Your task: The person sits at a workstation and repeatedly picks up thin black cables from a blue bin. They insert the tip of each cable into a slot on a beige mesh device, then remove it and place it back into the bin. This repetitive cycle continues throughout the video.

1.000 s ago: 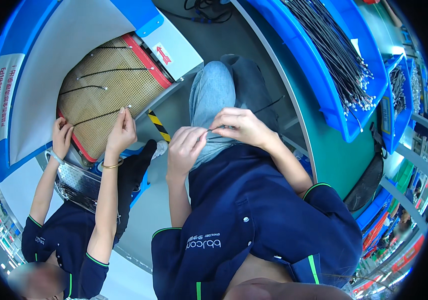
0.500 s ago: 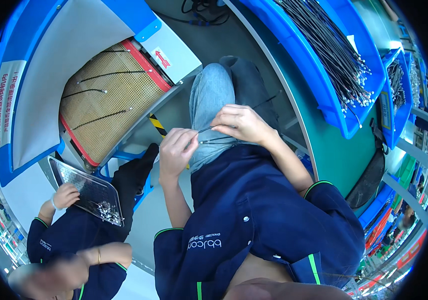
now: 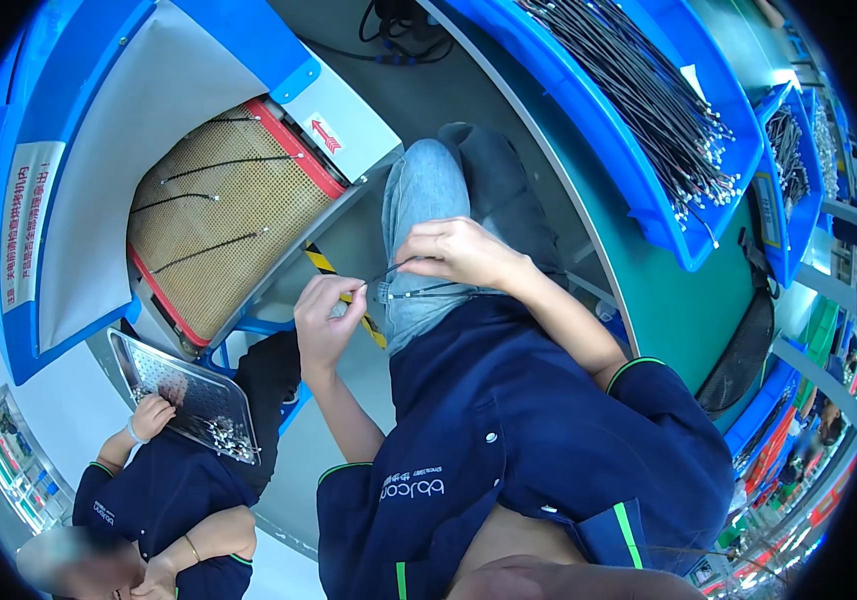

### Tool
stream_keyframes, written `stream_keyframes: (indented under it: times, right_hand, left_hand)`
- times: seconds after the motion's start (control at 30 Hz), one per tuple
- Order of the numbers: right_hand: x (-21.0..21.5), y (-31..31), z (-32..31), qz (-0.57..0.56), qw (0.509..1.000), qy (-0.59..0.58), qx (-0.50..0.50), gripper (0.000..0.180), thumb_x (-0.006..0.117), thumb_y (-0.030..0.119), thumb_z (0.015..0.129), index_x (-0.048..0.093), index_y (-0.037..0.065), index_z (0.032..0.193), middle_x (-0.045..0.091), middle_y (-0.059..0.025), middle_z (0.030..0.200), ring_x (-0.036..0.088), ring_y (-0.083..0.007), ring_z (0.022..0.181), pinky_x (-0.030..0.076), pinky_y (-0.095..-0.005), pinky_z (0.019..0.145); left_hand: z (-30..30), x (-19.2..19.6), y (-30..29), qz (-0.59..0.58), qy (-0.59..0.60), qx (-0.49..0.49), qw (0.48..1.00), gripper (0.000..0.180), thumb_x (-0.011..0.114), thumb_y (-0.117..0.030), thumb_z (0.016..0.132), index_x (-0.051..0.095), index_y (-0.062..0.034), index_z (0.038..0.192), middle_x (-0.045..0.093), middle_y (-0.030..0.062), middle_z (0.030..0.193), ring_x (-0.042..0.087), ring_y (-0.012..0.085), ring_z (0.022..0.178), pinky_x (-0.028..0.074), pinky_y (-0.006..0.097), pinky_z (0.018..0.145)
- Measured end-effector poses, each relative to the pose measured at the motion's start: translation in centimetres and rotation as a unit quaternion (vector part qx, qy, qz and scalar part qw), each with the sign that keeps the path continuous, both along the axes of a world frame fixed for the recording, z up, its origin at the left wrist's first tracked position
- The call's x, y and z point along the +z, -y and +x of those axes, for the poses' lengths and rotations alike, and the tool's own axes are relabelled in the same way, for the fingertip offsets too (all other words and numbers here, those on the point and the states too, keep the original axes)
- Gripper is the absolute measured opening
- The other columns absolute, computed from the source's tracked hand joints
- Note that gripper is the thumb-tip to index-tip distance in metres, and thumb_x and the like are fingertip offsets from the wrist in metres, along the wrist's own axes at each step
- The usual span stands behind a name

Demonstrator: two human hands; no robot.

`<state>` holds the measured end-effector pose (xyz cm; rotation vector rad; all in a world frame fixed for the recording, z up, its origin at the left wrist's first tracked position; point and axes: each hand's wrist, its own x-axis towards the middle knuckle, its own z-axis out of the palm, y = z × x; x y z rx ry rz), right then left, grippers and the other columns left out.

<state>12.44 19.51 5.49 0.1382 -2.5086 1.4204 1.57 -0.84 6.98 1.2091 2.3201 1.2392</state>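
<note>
1. Left hand (image 3: 326, 314) pinches a black cable (image 3: 381, 273) between fingertips.
2. Right hand (image 3: 462, 252) clamps it nearby, seemingly to tension the span above the jeans (image 3: 426, 190).
3. Blue bin (image 3: 638, 185) holds cables (image 3: 638, 85) lengthwise, likely against tangling.

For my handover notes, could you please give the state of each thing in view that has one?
Left hand, pinching the held black cable
Right hand, pinching it too
The held black cable, spanning both hands
Large blue bin, open-topped, loaded with dark cables
Smaller blue bin, open-topped, part-filled
Mesh belt, bearing four separate cables
Tray, open, holding loose pieces
</note>
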Motion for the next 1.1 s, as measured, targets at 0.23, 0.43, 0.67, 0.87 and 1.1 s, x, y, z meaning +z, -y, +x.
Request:
stream_keyframes:
  times: [0.23, 0.43, 0.67, 0.87, 1.1]
  right_hand:
    - [-0.4, -1.0, 0.1, 0.098, 0.995, -0.011, -0.004, 0.015, 0.067, 0.023, 0.080, 0.064, 0.008, 0.083, 0.061, -0.0042, 0.079, 0.061, -0.0220, 0.077, 0.051, -0.0346, 0.067]
    - [0.2, -5.0, 1.8, 0.129, 0.990, 0.033, -0.050, 0.013, 0.069, 0.019, 0.079, 0.068, 0.007, 0.083, 0.064, -0.0047, 0.078, 0.060, -0.0222, 0.077, 0.049, -0.0338, 0.073]
    - [1.4, -6.2, 2.8, 0.096, 0.992, 0.076, -0.038, 0.016, 0.067, 0.018, 0.082, 0.068, 0.004, 0.088, 0.064, -0.0074, 0.082, 0.061, -0.0240, 0.079, 0.050, -0.0342, 0.073]
    - [1.5, -6.2, 2.9, 0.052, 0.995, 0.067, -0.052, 0.014, 0.067, 0.014, 0.081, 0.067, 0.003, 0.090, 0.065, -0.0078, 0.086, 0.063, -0.0237, 0.078, 0.051, -0.0334, 0.071]
    - [1.9, -6.4, 3.1, 0.075, 0.996, 0.006, -0.040, 0.016, 0.068, 0.008, 0.078, 0.066, 0.003, 0.094, 0.065, -0.0068, 0.089, 0.062, -0.0209, 0.076, 0.051, -0.0317, 0.069]
  left_hand:
    - [-0.6, -0.2, 1.0, -0.011, 0.007, 0.028, 1.000, 0.011, 0.070, 0.003, 0.068, 0.064, -0.0013, 0.077, 0.064, 0.0080, 0.073, 0.061, 0.0223, 0.071, 0.048, 0.032, 0.064]
    - [-2.7, -0.1, 5.7, -0.044, -0.017, 0.100, 0.994, 0.011, 0.068, 0.005, 0.071, 0.063, 0.0006, 0.079, 0.063, 0.0096, 0.076, 0.061, 0.0226, 0.073, 0.048, 0.031, 0.068]
    - [-3.0, -0.2, 8.2, -0.070, -0.002, 0.137, 0.988, 0.010, 0.067, 0.005, 0.073, 0.062, 0.0018, 0.081, 0.063, 0.0100, 0.077, 0.060, 0.0215, 0.072, 0.047, 0.030, 0.069]
    - [-3.3, -0.3, 9.4, -0.064, -0.014, 0.155, 0.986, 0.010, 0.068, 0.005, 0.073, 0.062, 0.0013, 0.080, 0.063, 0.0097, 0.076, 0.060, 0.0212, 0.072, 0.047, 0.030, 0.069]
    - [-3.4, -0.5, 10.1, -0.057, -0.008, 0.148, 0.987, 0.010, 0.068, 0.005, 0.073, 0.063, 0.0012, 0.080, 0.063, 0.0097, 0.077, 0.061, 0.0200, 0.072, 0.047, 0.029, 0.069]
